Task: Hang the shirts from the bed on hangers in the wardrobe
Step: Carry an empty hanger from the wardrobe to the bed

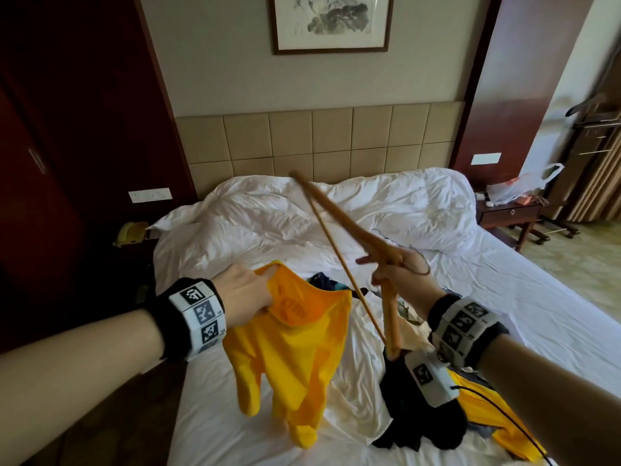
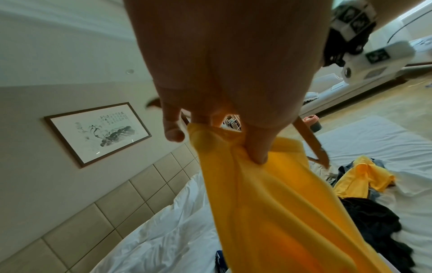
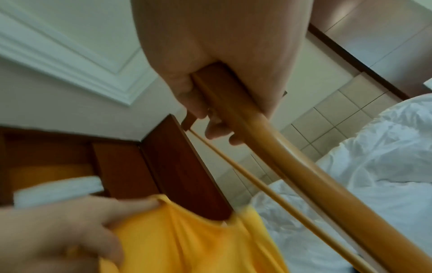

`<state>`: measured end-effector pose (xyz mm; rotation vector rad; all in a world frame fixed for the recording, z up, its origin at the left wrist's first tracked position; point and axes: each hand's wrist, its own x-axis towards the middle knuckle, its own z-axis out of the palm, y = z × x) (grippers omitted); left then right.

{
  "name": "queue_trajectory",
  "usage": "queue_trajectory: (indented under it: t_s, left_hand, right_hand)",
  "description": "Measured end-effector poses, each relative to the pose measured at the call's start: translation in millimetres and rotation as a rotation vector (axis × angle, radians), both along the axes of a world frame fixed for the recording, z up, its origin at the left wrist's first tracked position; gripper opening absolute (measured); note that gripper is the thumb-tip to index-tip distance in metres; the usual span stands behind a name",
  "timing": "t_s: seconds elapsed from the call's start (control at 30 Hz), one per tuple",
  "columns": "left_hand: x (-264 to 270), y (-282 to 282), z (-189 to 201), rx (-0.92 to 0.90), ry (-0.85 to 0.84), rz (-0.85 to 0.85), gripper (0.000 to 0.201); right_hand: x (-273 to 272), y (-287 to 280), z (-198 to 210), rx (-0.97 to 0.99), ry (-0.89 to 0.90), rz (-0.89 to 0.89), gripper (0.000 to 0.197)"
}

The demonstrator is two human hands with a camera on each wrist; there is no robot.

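Note:
A yellow shirt (image 1: 295,351) hangs above the bed from my left hand (image 1: 242,297), which grips its collar; the pinch on the yellow shirt (image 2: 268,194) shows close up under my left hand (image 2: 224,133). To its right my right hand (image 1: 389,267) grips a wooden hanger (image 1: 339,223) near its middle, one arm slanting up and away over the bed. The hanger (image 3: 292,153) runs past the shirt (image 3: 187,240) in the right wrist view, held by my right hand (image 3: 219,103). The hanger is outside the shirt.
More clothes lie on the white bed (image 1: 504,317): a black garment (image 1: 423,415), another yellow one (image 1: 497,422) and dark pieces (image 1: 326,280). A crumpled duvet (image 1: 268,223) covers the head end. A dark wooden wardrobe (image 1: 67,146) stands left; a nightstand (image 1: 510,216) stands right.

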<state>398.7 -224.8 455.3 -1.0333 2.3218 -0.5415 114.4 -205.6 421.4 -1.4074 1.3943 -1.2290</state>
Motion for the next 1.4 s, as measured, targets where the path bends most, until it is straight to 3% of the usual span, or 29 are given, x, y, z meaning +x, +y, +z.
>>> queue_trajectory:
  t_s: [0.1,0.2,0.27,0.37,0.5,0.67,0.83,0.93,1.03,1.1,1.17,1.23,1.4]
  left_hand:
    - [-2,-5,-1,-0.005,-0.051,0.022,0.025]
    - [1,-8,0,-0.027,-0.076,-0.004,0.028]
    - [3,-8,2,-0.032,-0.062,-0.014,0.03]
    - [2,-6,4,-0.025,-0.028,-0.013,0.029]
    - [4,-8,21,-0.005,0.101,0.043,0.025]
    - [36,-19,46,-0.031,0.225,0.15,0.027]
    - [68,-34,37,-0.047,0.251,0.125,0.03]
    - [85,-39,33,0.003,0.284,0.221,0.033]
    - [100,-40,28,0.032,0.274,0.269,0.024]
    - [108,-40,17,0.049,0.355,0.172,0.022]
    - [114,-44,3,0.074,0.509,0.048,0.029]
    - [119,-51,-9,0.087,0.543,-0.024,0.039]
    - [114,-63,-8,0.156,0.596,0.14,0.043]
  right_hand:
    - [8,1,35,-0.182,-0.247,-0.015,0.026]
    - [21,4,63,-0.278,-0.546,0.112,0.028]
    - [35,6,73,-0.301,-0.617,0.191,0.029]
    - [57,7,71,-0.255,-0.522,0.231,0.019]
    - [71,0,35,-0.209,-0.176,0.174,0.013]
    - [66,1,-3,-0.039,-0.171,0.224,0.011]
    - [55,5,-11,0.069,-0.109,0.335,0.011]
    - [47,10,-17,0.104,-0.057,0.433,0.033]
    - [33,16,-22,0.114,0.035,0.398,0.046]
    - [22,16,-25,0.153,0.039,0.354,0.042]
    - [14,18,-28,0.202,0.058,0.3,0.027]
    - [8,21,-29,0.218,0.112,0.279,0.019]
    - [2,32,-23,0.222,0.275,0.309,0.014]
